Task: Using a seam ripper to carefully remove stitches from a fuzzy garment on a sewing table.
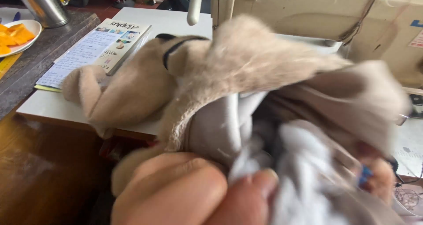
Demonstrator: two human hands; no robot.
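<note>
Left hand (176, 189) pinches bunched beige fleece garment (229, 75); right hand (374, 176), mostly hidden beneath, grips its pale lining.

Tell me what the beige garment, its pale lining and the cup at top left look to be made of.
Beige garment: seemingly a woolly or fleece cloth, matte, with a fuzzy nap and fraying edge. Pale lining, pinched by the left hand: smoother, thin woven or knit fabric, slight sheen; blur leaves it open. Cup: likely steel, with a shiny, reflective grey wall.
</note>
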